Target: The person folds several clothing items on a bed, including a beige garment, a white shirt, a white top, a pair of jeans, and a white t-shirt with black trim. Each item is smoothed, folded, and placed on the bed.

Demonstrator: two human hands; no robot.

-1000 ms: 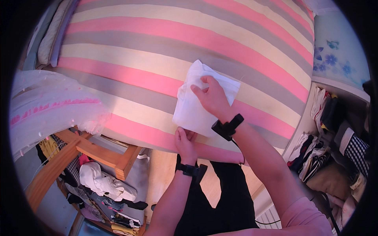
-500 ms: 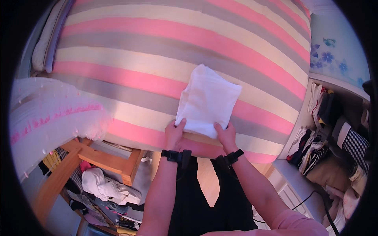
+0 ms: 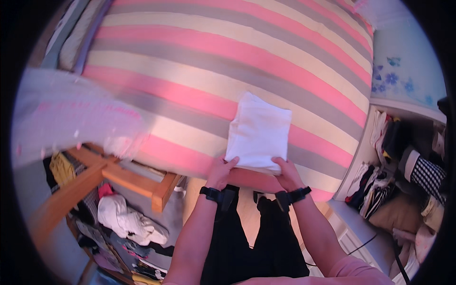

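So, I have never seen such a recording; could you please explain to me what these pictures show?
There is no machine here: two bare hands do the work. Every picture comes from one wide camera worn on the person's head, looking down, so edges bend near the dark rim. The left hand and right hand pinch the near corners of a folded white cloth, thumbs on top. It is over a striped bed; whether it is slightly lifted, I cannot tell. Each wrist wears a black band. Clothes are piled at the right, and a wooden frame stands at the left.
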